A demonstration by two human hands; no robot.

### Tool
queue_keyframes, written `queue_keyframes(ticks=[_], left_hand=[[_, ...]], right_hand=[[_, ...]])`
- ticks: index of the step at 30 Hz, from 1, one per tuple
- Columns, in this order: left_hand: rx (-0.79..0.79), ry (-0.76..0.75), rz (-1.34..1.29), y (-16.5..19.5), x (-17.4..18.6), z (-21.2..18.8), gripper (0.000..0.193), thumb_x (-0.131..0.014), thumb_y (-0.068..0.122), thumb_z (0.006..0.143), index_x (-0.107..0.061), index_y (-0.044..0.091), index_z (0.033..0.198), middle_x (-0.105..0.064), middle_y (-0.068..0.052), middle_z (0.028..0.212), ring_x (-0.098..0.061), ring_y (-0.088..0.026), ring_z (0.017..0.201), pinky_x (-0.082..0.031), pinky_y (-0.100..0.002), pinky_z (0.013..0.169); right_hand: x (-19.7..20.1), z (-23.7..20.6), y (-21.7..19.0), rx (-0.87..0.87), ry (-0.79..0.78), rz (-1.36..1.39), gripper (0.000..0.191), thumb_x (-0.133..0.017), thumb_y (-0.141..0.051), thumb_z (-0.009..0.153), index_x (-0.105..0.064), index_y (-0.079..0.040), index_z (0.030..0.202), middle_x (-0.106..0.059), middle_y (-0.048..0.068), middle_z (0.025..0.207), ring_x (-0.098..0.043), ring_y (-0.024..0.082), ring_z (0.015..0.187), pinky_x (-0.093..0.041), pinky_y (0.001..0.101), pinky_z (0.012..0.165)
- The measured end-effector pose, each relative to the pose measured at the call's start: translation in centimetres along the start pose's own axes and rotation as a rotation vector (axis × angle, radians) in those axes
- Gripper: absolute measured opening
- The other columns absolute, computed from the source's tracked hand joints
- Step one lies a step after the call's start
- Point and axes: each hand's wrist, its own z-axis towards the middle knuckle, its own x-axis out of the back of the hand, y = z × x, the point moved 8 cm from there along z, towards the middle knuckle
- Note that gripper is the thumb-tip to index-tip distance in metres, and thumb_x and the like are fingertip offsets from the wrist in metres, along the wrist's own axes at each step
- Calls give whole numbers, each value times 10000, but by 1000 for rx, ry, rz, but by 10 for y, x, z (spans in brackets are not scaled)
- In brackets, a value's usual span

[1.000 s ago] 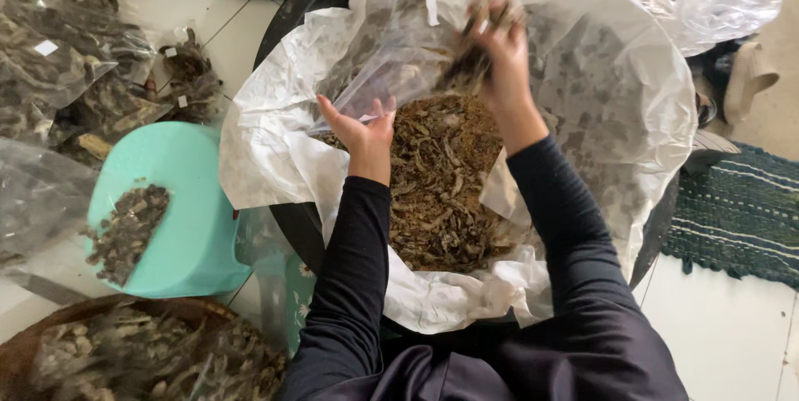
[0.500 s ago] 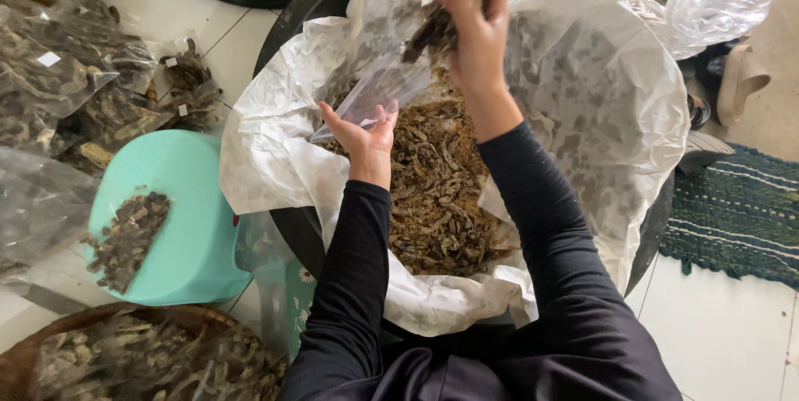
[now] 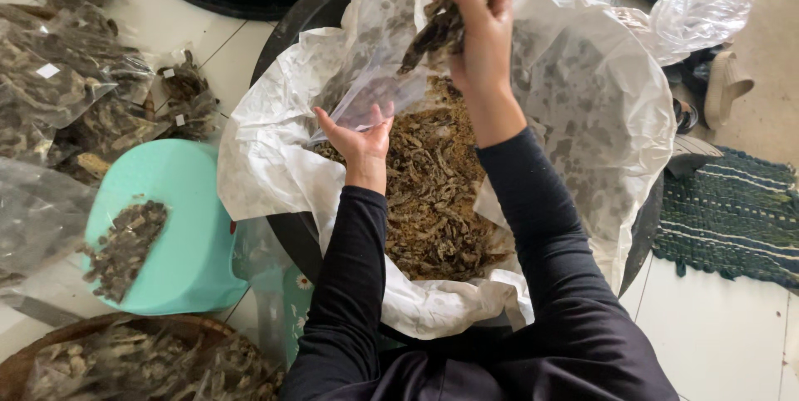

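- Above the tub, the right hand is raised with its grip clamped on a bunch of dried pieces; some strands hang down below the fingers, and the top of the bunch runs out of view at the upper edge.
- Just below that bunch, the left hand is palm up, thumb and fingers pinched on the lower edge of a small clear bag; the bag's mouth tilts up toward the hanging strands.
- Both arms wear black sleeves that reach to the wrists.
- Under the hands lies a heap of the same brown dried pieces, resting on a crumpled white liner.
- That liner is spread inside a black tub and spills over its rim on the near and right sides.
- Left of the tub stands a mint-green stool with a small pile of dark dried bits on its seat.
- Farther left, on the tiled floor, lie filled clear packets of dark dried stuff, some overlapping.
- At the bottom left corner a brown basket holds more filled packets.
- Right of the tub, on the floor, lies a dark green woven mat.
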Motion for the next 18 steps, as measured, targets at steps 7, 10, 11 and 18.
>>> queue_keyframes(ticks=[7,10,11,18], left_hand=[[-41,31,6,0,6,4,1002,-684,698,748,-255,323,1571,-97,-187,1605,-275,-406,1396,-409,-703,1030],[-77,67,5,4,13,10,1020,-677,703,734,-222,338,1571,-107,-171,1607,-268,-409,1389,-398,-696,1041],[-90,92,-3,5,16,12,1022,-673,699,733,-200,349,1568,-102,-158,1608,-268,-416,1391,-391,-699,1052],[-15,-65,29,-1,0,8,1035,-679,711,745,-228,275,1568,-157,-223,1590,-304,-424,1361,-424,-714,995]], right_hand=[[-12,-19,22,-18,-38,31,391,-731,-69,989,-478,-89,1286,-603,69,1132,-656,208,1028,-587,398,858],[-15,-21,24,-82,-43,92,358,-711,-94,1001,-471,-97,1267,-591,79,1082,-679,230,1003,-616,436,848],[-16,-22,22,-96,-48,94,345,-706,-101,1012,-468,-99,1262,-582,84,1060,-685,237,998,-628,452,852],[-18,-26,13,-96,-133,17,332,-686,-88,1015,-467,-111,1263,-580,77,1112,-698,254,1033,-631,448,879]])
